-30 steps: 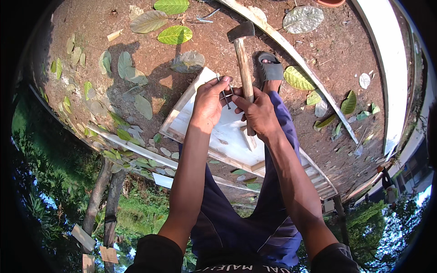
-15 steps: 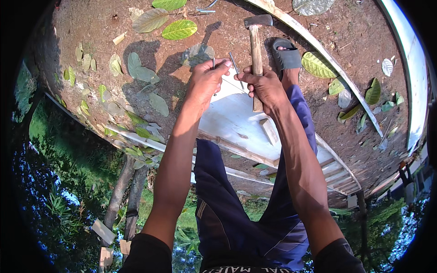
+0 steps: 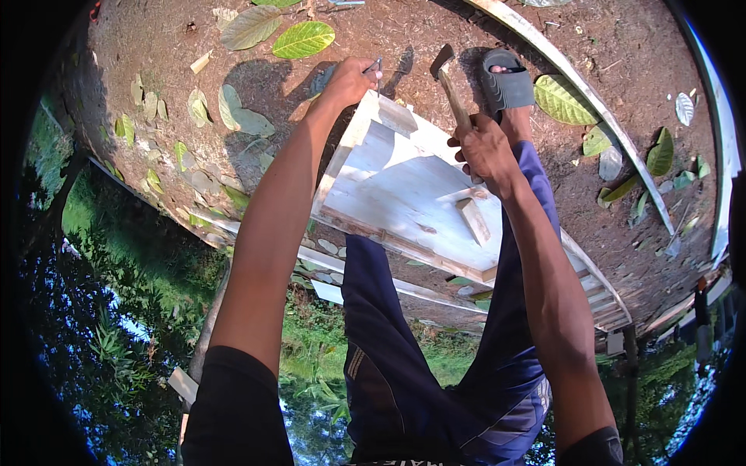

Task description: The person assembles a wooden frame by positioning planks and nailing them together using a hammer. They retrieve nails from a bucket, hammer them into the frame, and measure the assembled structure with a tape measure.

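Note:
My left hand (image 3: 351,81) is closed, with a nail (image 3: 374,65) pinched between thumb and fingers. It is at the far corner of a pale wooden panel (image 3: 388,198) edged with wood strips. My right hand (image 3: 487,151) grips the wooden handle of a small hatchet (image 3: 455,97), its dark metal head raised up and to the left, above the panel's far right side. On the panel lies a short wood block (image 3: 472,220), and another block (image 3: 398,118) sits near the far corner. Whether the left fingers hold more than one nail is hidden.
My sandalled foot (image 3: 509,81) stands on the dirt right of the hatchet. A long curved-looking board (image 3: 575,109) runs across the ground beyond it. Big leaves (image 3: 304,39) are scattered on the soil, and a slatted wooden piece (image 3: 602,295) lies near my right leg.
My left hand has moved away from the right one to the panel's far corner. My right hand has shifted right and lower, tilting the hatchet; the nail between its fingers no longer shows there.

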Tool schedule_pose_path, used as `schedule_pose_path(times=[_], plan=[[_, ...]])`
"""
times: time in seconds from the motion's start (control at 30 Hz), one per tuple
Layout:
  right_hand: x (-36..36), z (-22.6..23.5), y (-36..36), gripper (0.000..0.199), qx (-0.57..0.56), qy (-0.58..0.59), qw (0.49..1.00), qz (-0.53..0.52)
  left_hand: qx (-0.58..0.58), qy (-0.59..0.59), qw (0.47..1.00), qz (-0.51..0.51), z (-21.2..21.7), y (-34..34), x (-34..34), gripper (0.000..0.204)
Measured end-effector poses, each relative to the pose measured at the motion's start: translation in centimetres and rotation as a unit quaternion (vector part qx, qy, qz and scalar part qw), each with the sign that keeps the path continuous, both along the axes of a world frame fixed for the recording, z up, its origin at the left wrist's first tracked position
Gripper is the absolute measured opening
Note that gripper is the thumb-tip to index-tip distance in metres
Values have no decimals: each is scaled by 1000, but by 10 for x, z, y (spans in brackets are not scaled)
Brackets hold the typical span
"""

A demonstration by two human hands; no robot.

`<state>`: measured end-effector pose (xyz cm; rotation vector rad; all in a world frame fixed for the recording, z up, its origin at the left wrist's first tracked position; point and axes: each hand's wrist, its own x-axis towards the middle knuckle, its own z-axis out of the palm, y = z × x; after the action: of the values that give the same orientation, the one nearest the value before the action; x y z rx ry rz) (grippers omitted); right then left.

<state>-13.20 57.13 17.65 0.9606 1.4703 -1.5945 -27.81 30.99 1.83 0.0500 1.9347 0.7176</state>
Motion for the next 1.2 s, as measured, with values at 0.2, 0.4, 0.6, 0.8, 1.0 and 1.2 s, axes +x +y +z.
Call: schedule_pose_path(times=[0.2,0.4,0.6,0.8,1.0,1.2], plan=[[20,-14,21,43,-33,-47,998,8,-25,-11,999,-29,-7,23,-2,23],[2,-16,9,39,-15,-50,998,27,-22,15,992,-121,6,28,-8,21],[-19,-25,7,46,-8,-68,996,49,-53,34,986,-152,18,42,-9,31],[-43,-20,-2,49,7,-61,996,61,-51,48,983,-168,6,30,-7,32],[-32,-53,1,48,-73,-48,991,100,-32,54,984,-166,1,29,-2,30],[-56,-24,2,57,113,-58,992,-4,0,8,996,-87,-6,28,11,31]])
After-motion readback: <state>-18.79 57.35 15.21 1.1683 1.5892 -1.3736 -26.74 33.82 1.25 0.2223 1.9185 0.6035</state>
